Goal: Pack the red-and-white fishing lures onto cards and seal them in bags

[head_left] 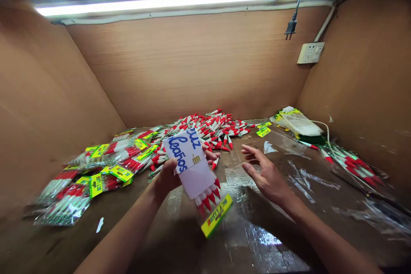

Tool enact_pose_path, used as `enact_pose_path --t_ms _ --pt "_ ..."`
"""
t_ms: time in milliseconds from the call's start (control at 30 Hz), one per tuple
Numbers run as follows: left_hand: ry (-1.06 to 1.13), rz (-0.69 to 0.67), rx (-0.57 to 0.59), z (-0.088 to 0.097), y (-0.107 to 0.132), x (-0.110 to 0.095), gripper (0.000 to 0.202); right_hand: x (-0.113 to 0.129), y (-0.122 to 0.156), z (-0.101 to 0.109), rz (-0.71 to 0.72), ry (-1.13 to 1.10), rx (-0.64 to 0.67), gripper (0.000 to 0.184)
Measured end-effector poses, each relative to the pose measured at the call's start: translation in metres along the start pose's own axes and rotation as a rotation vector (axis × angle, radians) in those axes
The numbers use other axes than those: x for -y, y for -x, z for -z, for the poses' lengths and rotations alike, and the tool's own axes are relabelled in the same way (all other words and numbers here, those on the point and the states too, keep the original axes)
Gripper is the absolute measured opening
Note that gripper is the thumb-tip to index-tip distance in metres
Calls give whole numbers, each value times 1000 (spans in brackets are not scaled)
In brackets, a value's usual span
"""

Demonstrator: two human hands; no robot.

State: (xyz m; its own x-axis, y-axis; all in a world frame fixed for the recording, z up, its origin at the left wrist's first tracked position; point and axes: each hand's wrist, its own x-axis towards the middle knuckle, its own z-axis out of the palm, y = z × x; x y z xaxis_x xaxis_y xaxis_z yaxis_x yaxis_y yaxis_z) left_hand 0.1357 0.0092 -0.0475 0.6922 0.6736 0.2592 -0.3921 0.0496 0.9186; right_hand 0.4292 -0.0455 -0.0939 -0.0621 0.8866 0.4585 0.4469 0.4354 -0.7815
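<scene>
In my left hand [167, 174] is a clear packet of red-and-white fishing lures [210, 199], tilted with its yellow "LURE" header [217, 215] toward me. A white paper [194, 175] with blue handwriting lies over the packet's upper part, and my left fingers and thumb grip both at the edges. My right hand [265, 175] is to the right of the packet, apart from it, with fingers spread and nothing in them. Behind my left hand lies a heap of loose red-and-white lures [205, 126], partly hidden by the paper.
Several filled lure packets [105, 171] are piled at the left. At the back right sits a stack of clear bags [300, 124], near more lures [359, 167] and plastic scraps [302, 180]. A plug [290, 28] hangs by the wall outlet [311, 53].
</scene>
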Motion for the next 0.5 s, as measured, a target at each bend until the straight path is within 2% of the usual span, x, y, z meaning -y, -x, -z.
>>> enact_pose_path --t_ms 100,200,267,333,400,500 --pt "141 45 50 -10 -3 24 81 18 -14 -7 42 -96 59 48" --pt "235 117 128 -12 -5 49 83 39 -39 -19 89 -168 172 45" --pt "278 157 164 -10 -4 61 90 49 -57 -32 50 -244 258 40" --pt "326 174 157 -8 -2 70 102 51 -71 -45 -47 -385 319 37" --pt "392 167 122 -7 0 76 112 47 -80 -55 -127 -588 258 36" --pt "496 172 92 -8 1 81 107 32 -89 -55 -136 -834 -29 35"
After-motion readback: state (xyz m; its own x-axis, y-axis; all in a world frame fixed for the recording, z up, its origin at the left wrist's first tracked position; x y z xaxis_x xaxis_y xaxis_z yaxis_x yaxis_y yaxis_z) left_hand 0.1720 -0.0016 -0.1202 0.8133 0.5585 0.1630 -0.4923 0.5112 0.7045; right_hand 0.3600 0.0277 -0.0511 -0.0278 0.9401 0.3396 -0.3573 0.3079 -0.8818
